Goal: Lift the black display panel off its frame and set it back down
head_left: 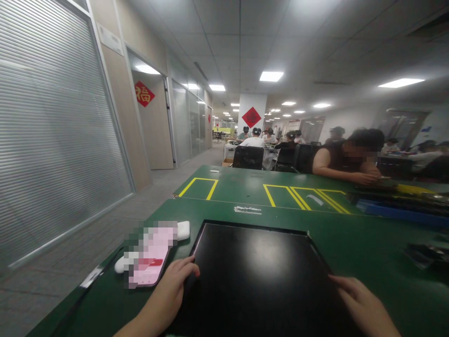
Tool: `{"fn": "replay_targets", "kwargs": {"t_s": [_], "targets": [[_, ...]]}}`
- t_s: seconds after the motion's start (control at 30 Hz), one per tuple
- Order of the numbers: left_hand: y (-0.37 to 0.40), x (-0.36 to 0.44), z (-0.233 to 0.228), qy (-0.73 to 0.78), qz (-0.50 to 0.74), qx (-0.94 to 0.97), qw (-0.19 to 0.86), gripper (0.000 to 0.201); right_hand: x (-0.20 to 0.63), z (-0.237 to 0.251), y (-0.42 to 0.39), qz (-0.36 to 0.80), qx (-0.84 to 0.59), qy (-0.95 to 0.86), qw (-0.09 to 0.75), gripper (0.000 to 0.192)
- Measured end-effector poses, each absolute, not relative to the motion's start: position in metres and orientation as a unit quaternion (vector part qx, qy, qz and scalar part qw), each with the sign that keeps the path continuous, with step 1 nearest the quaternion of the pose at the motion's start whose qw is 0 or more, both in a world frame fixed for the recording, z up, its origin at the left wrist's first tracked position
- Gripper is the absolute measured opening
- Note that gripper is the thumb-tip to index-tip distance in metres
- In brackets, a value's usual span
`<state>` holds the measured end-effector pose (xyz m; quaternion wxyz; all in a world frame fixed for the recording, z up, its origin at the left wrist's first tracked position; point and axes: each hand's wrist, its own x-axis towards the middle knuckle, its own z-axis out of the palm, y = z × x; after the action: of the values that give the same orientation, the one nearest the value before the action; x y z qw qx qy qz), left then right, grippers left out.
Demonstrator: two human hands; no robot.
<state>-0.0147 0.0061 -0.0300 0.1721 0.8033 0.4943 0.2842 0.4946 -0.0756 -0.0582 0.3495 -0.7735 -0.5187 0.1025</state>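
Observation:
A large black screen panel [259, 276] with a thin raised frame lies face up at the near side of the green table, reflecting a ceiling light. My left hand [178, 281] grips its left edge, thumb and fingers bent at the frame. At the right edge, my right hand [358, 297] holds the frame, with part of its fingers hidden by the panel's side. Just left of my left hand lies a phone [152, 269] with a lit pink screen, partly blurred out. A small white case [183, 230] sits behind the phone, and a white rounded object [120, 266] is beside it.
Yellow tape outlines [206, 180] mark the far part of the green table [238, 189]. At the right are a blue tray [403, 211] and dark parts [428, 255]. A co-worker [347, 154] leans over the table's far right. A dark strap [87, 285] runs along the left edge.

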Motion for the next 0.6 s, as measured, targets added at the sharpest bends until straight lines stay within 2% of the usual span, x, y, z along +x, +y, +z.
{"fn": "replay_targets", "kwargs": {"t_s": [0.13,0.37,0.6], "targets": [[0.007,-0.015,-0.029,0.493,0.281,0.804,0.178,0.046,0.497,-0.061,-0.075,0.114,-0.771,-0.514,0.36,0.042],[0.009,-0.018,-0.044,0.495,0.313,0.798,0.144,0.056,0.494,-0.058,-0.075,0.126,-0.77,-0.508,0.365,0.045],[0.012,-0.021,-0.052,0.539,0.3,0.779,0.115,0.052,0.495,-0.063,-0.075,0.106,-0.766,-0.513,0.372,0.041]]}}
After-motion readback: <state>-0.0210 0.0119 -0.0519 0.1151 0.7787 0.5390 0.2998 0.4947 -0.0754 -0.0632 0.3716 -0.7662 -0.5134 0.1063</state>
